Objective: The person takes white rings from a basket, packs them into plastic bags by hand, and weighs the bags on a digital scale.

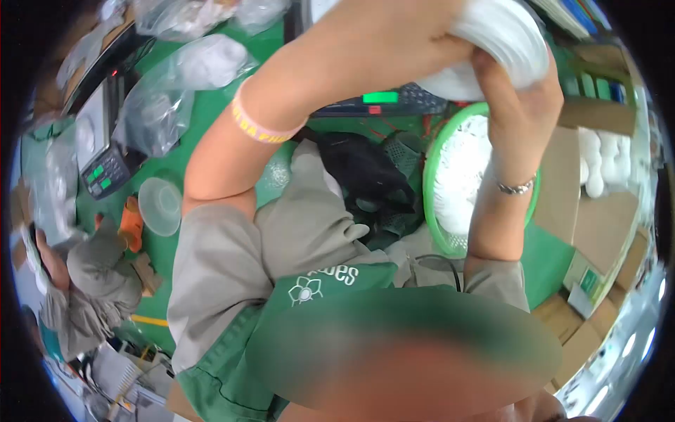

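Left hand, nearest the lens, meets the white ribbed item; its finger closure cannot be determined. Right hand curls around the item, raised near the green basket.

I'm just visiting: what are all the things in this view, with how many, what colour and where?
Round ware: count unclear, white, between the hands
Basket: one, green, right of centre
Basket contents: uncountable, white, inside it
Bowl: one, translucent, left
Scale: one, dark with green display, left
Plastic bags: several, clear, upper left
Cardboard boxes: several, brown, right
Black bundle: one, black, centre
Nearby person: at least one, grey clothing, left
Floor: one, green, beneath
Apron: one, green, bottom
Left hand: one, bare, top
Right hand: one, bare, upper right
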Demonstrator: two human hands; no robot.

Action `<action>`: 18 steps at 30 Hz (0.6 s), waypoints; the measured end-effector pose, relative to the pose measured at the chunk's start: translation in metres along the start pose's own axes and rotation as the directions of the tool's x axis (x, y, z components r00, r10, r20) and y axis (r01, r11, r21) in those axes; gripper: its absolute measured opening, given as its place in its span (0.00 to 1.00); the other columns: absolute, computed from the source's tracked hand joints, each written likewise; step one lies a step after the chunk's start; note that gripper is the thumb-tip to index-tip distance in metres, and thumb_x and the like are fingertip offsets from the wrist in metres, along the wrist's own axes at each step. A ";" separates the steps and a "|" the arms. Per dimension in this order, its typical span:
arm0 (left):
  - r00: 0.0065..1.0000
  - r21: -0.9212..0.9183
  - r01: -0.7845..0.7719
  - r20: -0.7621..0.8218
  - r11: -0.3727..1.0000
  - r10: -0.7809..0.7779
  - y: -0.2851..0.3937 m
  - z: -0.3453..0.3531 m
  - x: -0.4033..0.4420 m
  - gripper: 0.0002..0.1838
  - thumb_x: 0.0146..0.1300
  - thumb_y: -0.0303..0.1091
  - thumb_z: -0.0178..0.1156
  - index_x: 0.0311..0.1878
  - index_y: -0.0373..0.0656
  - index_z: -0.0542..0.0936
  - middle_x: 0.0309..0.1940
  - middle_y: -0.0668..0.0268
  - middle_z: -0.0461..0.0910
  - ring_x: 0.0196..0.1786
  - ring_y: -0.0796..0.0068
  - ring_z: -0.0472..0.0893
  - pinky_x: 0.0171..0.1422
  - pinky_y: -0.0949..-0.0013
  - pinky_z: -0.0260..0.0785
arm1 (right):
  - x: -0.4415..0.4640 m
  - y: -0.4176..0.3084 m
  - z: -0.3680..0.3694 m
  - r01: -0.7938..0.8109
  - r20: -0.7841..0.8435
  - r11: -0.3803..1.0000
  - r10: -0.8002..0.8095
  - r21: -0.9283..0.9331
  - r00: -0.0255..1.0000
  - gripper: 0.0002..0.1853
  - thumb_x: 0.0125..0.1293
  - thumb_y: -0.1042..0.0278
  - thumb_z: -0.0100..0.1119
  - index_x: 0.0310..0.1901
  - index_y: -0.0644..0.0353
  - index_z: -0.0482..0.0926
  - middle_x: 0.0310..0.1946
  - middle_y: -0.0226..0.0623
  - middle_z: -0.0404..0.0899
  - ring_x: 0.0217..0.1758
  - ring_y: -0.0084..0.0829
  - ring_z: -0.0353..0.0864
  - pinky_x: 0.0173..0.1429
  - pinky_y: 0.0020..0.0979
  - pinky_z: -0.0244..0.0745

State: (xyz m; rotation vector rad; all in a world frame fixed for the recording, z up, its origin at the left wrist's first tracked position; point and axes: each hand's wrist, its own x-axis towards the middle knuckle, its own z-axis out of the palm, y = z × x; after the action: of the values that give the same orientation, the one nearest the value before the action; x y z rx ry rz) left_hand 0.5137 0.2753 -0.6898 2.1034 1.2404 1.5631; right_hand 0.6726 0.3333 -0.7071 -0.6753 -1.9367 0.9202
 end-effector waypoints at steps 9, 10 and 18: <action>0.831 0.605 0.509 -0.160 0.612 -0.533 -0.055 -0.022 -0.012 0.27 0.50 0.45 0.62 0.55 0.52 0.72 0.67 0.40 0.35 0.68 0.35 0.39 0.62 0.32 0.42 | -0.063 0.044 -0.079 -0.362 -0.120 0.916 0.345 -0.171 0.931 0.14 0.54 0.79 0.56 0.44 0.71 0.72 0.38 0.38 0.78 0.40 0.24 0.75 0.48 0.25 0.69; 0.815 0.594 0.550 -0.229 0.587 -0.532 -0.059 -0.027 -0.014 0.26 0.50 0.43 0.62 0.55 0.52 0.73 0.67 0.41 0.35 0.67 0.34 0.39 0.61 0.32 0.43 | -0.073 0.050 -0.091 -0.349 -0.109 0.920 0.334 -0.175 0.936 0.14 0.54 0.79 0.55 0.45 0.71 0.72 0.37 0.38 0.78 0.40 0.25 0.75 0.48 0.25 0.68; 0.698 0.167 0.700 -0.366 0.694 -0.615 -0.230 -0.048 -0.045 0.20 0.43 0.37 0.65 0.42 0.41 0.80 0.32 0.54 0.80 0.37 0.59 0.78 0.45 0.64 0.69 | -0.119 0.032 -0.142 -0.386 -0.191 0.906 0.354 -0.173 0.916 0.12 0.53 0.78 0.57 0.40 0.70 0.73 0.34 0.38 0.78 0.37 0.25 0.75 0.46 0.25 0.69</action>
State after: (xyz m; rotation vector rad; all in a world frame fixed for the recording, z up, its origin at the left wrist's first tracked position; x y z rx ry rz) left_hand 0.3577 0.3682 -0.8451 1.2833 2.1525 1.3966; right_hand 0.8566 0.3115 -0.7391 -1.2369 -1.8091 0.8661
